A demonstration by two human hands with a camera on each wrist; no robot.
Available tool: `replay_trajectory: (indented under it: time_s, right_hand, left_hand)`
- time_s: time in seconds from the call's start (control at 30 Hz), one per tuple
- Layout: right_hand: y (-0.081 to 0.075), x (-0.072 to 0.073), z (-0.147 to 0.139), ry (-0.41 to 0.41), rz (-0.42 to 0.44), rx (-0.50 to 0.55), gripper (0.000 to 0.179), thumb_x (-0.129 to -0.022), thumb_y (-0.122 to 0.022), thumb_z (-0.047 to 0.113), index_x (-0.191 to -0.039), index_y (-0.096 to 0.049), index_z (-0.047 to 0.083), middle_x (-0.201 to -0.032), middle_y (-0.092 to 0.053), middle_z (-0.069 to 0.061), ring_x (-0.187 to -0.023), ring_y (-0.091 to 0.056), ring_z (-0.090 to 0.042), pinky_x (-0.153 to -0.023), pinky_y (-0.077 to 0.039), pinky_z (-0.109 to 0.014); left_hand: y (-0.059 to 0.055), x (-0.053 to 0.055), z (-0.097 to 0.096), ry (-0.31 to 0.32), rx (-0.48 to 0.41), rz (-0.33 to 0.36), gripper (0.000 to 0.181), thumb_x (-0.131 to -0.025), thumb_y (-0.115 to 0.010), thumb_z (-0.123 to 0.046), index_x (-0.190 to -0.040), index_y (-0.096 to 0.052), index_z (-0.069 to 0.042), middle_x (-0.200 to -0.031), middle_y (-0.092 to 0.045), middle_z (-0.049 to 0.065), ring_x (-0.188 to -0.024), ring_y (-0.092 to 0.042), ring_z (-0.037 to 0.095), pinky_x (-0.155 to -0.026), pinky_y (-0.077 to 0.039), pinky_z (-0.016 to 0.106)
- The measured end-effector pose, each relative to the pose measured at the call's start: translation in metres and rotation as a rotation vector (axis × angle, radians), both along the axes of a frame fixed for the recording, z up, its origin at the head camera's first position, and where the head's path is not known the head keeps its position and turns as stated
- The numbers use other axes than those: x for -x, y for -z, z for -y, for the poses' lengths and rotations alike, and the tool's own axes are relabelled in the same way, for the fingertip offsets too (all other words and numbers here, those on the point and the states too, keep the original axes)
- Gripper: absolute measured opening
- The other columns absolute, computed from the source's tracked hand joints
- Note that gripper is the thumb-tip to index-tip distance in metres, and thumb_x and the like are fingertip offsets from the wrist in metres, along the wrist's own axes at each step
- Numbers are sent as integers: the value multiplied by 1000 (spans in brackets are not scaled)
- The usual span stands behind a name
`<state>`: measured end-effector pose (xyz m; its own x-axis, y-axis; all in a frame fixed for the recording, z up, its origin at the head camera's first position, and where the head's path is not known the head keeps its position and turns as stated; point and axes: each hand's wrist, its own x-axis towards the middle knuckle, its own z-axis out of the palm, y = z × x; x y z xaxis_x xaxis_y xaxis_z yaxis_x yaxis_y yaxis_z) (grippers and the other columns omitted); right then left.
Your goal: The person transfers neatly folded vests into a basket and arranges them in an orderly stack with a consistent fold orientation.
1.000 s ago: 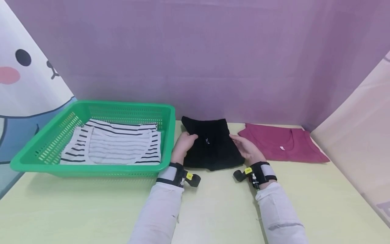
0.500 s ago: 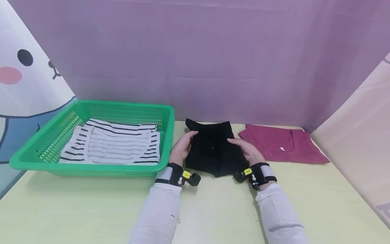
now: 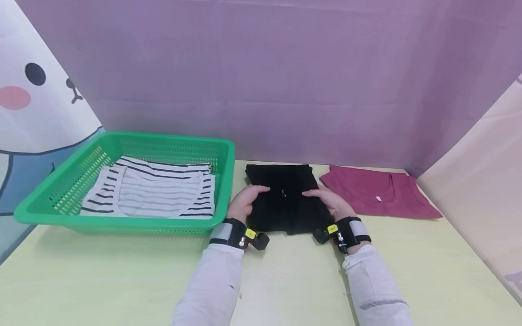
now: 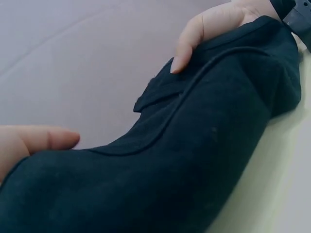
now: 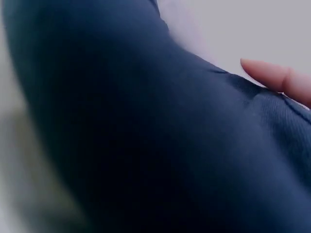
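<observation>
Now the left hand (image 3: 244, 202) and the right hand (image 3: 332, 202) both grip one black garment (image 3: 287, 209) between them; one green basket (image 3: 122, 221) sits beside the left, one maroon top (image 3: 359, 192) beside the right.

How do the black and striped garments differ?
Pattern: the black garment is mostly plain, the striped garment white with dark lines. Place: striped garment inside the green basket, black garment outside. Contact: left hand and right hand hold the black garment; neither touches the striped garment. Both look folded.
</observation>
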<state>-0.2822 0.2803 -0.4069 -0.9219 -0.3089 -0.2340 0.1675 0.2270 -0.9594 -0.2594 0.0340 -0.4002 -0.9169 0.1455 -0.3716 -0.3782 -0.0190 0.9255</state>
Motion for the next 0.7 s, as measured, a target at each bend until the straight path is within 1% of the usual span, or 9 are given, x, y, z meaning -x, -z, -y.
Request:
replay_trajectory:
  time_s: [0.13,0.27,0.37,0.43,0.47,0.53,0.57,0.63,0.7]
  right_hand:
    - [0,0,0,-17,5,13,70,-90,-50,7,-150,-15,1,-153,-22,-21,-139,-22,-31,-117,-17,-45]
    - [-1,0,-1,-16,-9,3,75,-88,-50,4,-151,-9,3,-157,-13,-17,-143,-12,-31,-119,-9,-46]
    - [-3,-1,-2,-18,-7,3,79,-88,-49,3,-152,-3,6,-159,-5,-14,-144,-6,-31,-119,-7,-45]
    - [-3,-2,-4,-31,28,36,79,-90,-46,3,-152,2,9,-159,-3,-13,-143,-10,-30,-119,-13,-43]
    - [-4,-2,-5,-34,46,44,78,-91,-45,3,-152,3,11,-159,-4,-13,-142,-15,-29,-118,-19,-40]
    - [-5,-4,-7,-38,90,69,76,-93,-43,4,-152,3,13,-158,-10,-14,-137,-28,-26,-112,-33,-35]
    - [-5,-5,-9,-34,96,67,74,-93,-42,5,-153,1,12,-157,-14,-14,-132,-36,-21,-107,-39,-29]
    - [-8,-7,-11,-42,121,121,69,-95,-41,5,-153,-4,11,-150,-31,-14,-118,-51,-14,-95,-48,-24]
    - [-13,-10,-13,-29,145,185,64,-95,-41,5,-152,-11,10,-135,-49,-9,-104,-59,-9,-85,-52,-22]
  left_hand:
    - [2,0,1,-16,-5,-2,70,-89,-56,-16,-148,-20,1,-157,-13,17,-144,-11,36,-116,-12,55]
    - [3,0,3,-44,-23,-10,78,-88,-54,-10,-150,-8,3,-159,-3,15,-145,-2,34,-117,-8,53]
    - [3,0,3,-54,-25,-25,76,-88,-54,-7,-149,-11,4,-158,-6,16,-145,-5,34,-118,-9,51]
    - [2,0,3,-58,-26,-31,75,-87,-53,-6,-149,-12,5,-158,-8,18,-144,-7,35,-118,-11,50]
    - [1,0,3,-59,-28,-33,74,-87,-53,-5,-148,-13,5,-158,-9,18,-144,-8,35,-118,-12,49]
    - [0,0,3,-66,-29,-35,74,-87,-53,-5,-148,-13,6,-157,-10,19,-144,-9,35,-118,-12,49]
    - [0,0,3,-67,-32,-36,74,-87,-53,-4,-148,-14,6,-157,-10,19,-144,-10,35,-118,-12,49]
    - [-2,1,3,-77,-42,-38,74,-86,-54,-5,-148,-14,6,-157,-9,19,-144,-8,35,-118,-10,50]
    - [-3,1,4,-85,-53,-43,74,-86,-54,-6,-148,-15,6,-157,-8,19,-144,-6,35,-118,-9,51]
